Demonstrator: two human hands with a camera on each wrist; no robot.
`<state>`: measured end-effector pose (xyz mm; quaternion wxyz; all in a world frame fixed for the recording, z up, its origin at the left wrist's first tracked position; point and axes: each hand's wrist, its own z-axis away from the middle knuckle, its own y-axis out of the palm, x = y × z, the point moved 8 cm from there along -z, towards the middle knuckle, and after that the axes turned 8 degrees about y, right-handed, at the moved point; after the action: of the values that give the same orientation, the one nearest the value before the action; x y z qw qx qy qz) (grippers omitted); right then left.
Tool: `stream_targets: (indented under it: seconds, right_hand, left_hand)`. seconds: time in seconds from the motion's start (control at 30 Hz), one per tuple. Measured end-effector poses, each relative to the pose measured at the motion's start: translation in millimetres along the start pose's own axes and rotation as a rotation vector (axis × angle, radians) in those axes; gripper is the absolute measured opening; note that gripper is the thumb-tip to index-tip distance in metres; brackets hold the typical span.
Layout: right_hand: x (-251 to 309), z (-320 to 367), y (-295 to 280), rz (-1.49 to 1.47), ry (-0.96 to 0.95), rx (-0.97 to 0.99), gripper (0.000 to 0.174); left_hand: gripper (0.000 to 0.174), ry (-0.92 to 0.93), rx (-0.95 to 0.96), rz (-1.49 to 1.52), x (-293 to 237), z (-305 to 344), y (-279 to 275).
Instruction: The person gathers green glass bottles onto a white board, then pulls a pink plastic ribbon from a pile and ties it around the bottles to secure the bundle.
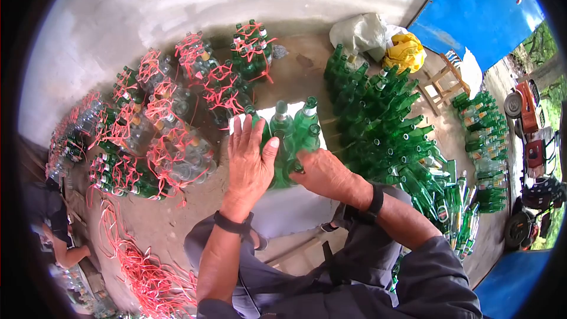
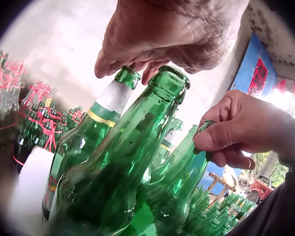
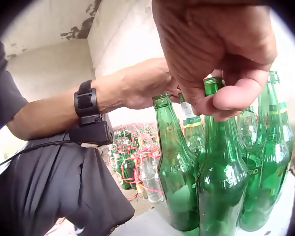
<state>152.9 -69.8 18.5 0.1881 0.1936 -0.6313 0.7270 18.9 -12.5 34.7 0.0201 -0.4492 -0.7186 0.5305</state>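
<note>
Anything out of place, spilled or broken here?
Only the loose tangle of pink ribbon on the floor, person's left: it looks messy, since elsewhere such ribbon binds bottle bundles. No spill or breakage visible among the green bottles in front.

Several green glass bottles [image 1: 305,120] stand upright, close together on a white table [image 1: 298,208]. The nearest bottle [image 3: 222,169] in the right wrist view has a bare neck, pinched near its mouth by the right grip [image 1: 328,174]. Behind it, a white-necked bottle [image 2: 101,120] carries a pale label edged with green and yellow. The left grip [image 1: 250,162] is spread flat beside the necks; whether it touches glass cannot be told.
</note>
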Motion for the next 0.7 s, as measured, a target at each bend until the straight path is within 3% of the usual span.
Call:
stream_targets:
  seconds: [0.2, 0.4, 0.6, 0.7]
  right_hand:
    - [-26, 1, 8, -0.146, 0.072, 0.127, 0.038]
    - [-47, 4, 19, 0.063, 0.15, 0.271, 0.04]
    - [-77, 0, 65, -0.082, 0.143, 0.315, 0.045]
    - [-84, 1, 92, -0.088, 0.229, 0.442, 0.049]
  left_hand:
    - [0.051, -0.07, -0.053, 0.162, 16, -5, -14]
    - [0.053, -0.187, -0.109, 0.364, 31, -5, -25]
    - [0.06, -0.31, -0.094, 0.539, 31, -3, -21]
    - [0.065, -0.344, -0.067, 0.608, 35, 1, -6]
